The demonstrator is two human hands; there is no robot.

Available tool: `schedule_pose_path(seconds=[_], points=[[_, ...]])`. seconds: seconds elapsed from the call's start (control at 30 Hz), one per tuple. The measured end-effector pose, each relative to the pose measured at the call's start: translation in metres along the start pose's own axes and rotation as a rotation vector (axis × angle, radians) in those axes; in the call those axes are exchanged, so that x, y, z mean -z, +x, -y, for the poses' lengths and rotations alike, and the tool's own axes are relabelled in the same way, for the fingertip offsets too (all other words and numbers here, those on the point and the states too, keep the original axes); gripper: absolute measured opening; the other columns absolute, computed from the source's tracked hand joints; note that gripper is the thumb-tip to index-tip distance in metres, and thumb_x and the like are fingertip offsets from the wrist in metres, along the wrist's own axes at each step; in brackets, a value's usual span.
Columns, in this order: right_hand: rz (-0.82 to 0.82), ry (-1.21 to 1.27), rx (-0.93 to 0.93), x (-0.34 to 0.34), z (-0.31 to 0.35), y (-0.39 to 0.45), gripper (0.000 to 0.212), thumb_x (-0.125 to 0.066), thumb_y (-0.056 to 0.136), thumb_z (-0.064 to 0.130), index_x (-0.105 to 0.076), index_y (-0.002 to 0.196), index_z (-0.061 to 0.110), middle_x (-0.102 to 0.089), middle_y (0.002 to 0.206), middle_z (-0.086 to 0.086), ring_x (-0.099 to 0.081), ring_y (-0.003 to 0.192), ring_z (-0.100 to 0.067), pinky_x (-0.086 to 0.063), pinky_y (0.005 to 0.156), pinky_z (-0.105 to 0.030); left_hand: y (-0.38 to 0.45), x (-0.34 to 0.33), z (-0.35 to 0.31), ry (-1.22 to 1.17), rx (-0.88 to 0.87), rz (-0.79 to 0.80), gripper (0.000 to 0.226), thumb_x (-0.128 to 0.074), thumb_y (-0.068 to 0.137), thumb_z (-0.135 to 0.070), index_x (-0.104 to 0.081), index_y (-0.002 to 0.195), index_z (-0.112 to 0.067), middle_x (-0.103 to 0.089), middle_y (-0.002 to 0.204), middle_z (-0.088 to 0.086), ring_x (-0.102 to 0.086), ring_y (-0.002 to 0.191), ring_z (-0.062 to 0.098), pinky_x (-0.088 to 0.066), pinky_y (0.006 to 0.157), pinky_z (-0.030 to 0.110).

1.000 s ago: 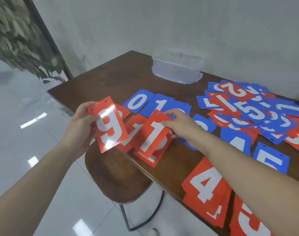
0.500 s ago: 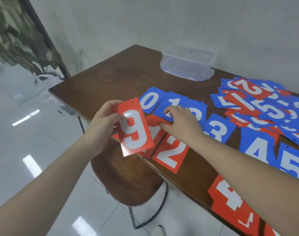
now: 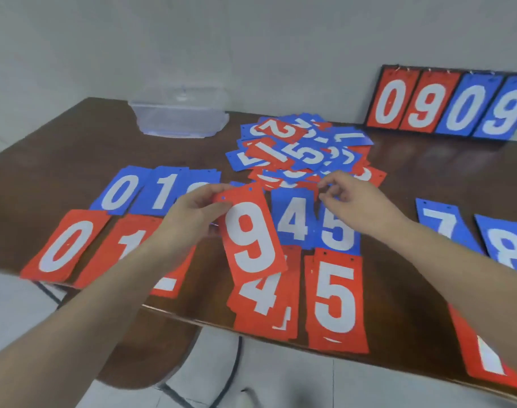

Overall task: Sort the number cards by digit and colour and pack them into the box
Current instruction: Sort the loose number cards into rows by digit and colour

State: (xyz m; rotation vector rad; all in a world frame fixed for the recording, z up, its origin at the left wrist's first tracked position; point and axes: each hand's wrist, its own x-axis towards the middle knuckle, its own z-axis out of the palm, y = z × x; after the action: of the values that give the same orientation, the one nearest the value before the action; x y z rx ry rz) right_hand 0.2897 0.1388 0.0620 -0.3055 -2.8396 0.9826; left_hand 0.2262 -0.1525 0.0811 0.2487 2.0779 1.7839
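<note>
Red 9 card (image 3: 253,235) is up off the desk (image 3: 75,148), pinched at its top-left corner by the left hand (image 3: 192,214), thumb on the face, fingers behind. It hangs tilted over the red 4 stack (image 3: 264,307) and hides part of the blue row. Right hand (image 3: 350,198) hovers at the near edge of the unsorted heap (image 3: 301,150), fingers curled w/ thumb & forefinger close together; can't tell if a card is in that pinch or not.

Sorted so far: blue 0 (image 3: 120,188), blue 1 (image 3: 166,189), blue 4 (image 3: 291,217), blue 5 (image 3: 338,228), blue 7 (image 3: 441,222), blue 8 (image 3: 507,245) in the far row; red 0 (image 3: 66,245), red 1 (image 3: 128,242), red 5 stack (image 3: 335,301) in the near row. Clear box (image 3: 179,113) sits at the back, lid looks on, nothing packed yet afaict.

Risks, imo:
- Near-row red stacks overhang the desk edge. A sleeve or forearm brushing them could tip cards to the floor.
- No red 9 spot in view; far right is cut off, so the card may get dropped on the wrong stack.
- The 9 read upside down is a 6, easy mix-up.
- Scoreboard (image 3: 448,106) against the wall leans upright; a reach past it could knock it.
</note>
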Motion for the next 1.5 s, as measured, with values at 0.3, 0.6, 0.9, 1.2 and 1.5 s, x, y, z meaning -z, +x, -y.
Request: schedule_pose_path(seconds=[0.3, 0.6, 0.9, 1.2, 1.5], points=[[-0.130, 0.073, -0.134, 0.113, -0.135, -0.075, 0.010, -0.059, 0.095, 0.033, -0.061, 0.103, 0.039, -0.066, 0.090, 0.011, -0.063, 0.074, -0.014, -0.050, 0.065, -0.033, -0.008, -0.195, -0.022, 0.120, 0.002, 0.274, 0.024, -0.057, 0.099, -0.004, -0.065, 0.114, -0.022, -0.072, 0.109, 0.009, -0.071, 0.092, 0.025, -0.063, 0.072, 0.033], [-0.220, 0.099, -0.186, 0.183, -0.233, -0.137, 0.010, -0.059, 0.099, 0.031, -0.062, 0.108, 0.034, -0.066, 0.089, 0.009, -0.061, 0.073, -0.012, -0.047, 0.063, -0.030, -0.034, -0.367, -0.029, 0.243, -0.019, 0.544, 0.030, -0.061, 0.096, -0.002, -0.066, 0.113, -0.026, -0.071, 0.113, 0.008, -0.073, 0.089, 0.021, -0.062, 0.073, 0.034], [-0.278, 0.107, -0.225, 0.222, -0.302, -0.176, 0.012, -0.060, 0.097, 0.028, -0.062, 0.107, 0.035, -0.067, 0.086, 0.009, -0.066, 0.082, -0.019, -0.055, 0.079, -0.042, -0.056, -0.498, -0.014, 0.503, -0.178, 0.684, 0.023, -0.066, 0.092, -0.008, -0.065, 0.111, -0.021, -0.068, 0.094, -0.005, -0.064, 0.066, 0.002, -0.056, 0.063, 0.022], [-0.319, 0.147, -0.273, 0.230, -0.334, -0.189, 0.014, -0.060, 0.093, 0.030, -0.061, 0.101, 0.041, -0.065, 0.091, 0.010, -0.060, 0.073, -0.012, -0.047, 0.067, -0.030, -0.057, -0.529, 0.005, 1.016, -0.700, 0.546, 0.036, -0.074, 0.085, -0.045, -0.065, 0.118, -0.032, -0.045, 0.107, -0.015, -0.043, 0.103, 0.012, -0.037, 0.086, 0.027], [-0.273, 0.169, -0.203, 0.209, -0.303, -0.157, 0.010, -0.061, 0.096, 0.033, -0.062, 0.103, 0.038, -0.068, 0.089, 0.009, -0.064, 0.082, -0.013, -0.052, 0.078, -0.036, -0.006, -0.456, -0.004, 0.958, -0.651, 0.379, 0.022, -0.074, 0.087, -0.034, -0.069, 0.107, -0.026, -0.056, 0.107, -0.006, -0.051, 0.104, 0.019, -0.043, 0.095, 0.037]])
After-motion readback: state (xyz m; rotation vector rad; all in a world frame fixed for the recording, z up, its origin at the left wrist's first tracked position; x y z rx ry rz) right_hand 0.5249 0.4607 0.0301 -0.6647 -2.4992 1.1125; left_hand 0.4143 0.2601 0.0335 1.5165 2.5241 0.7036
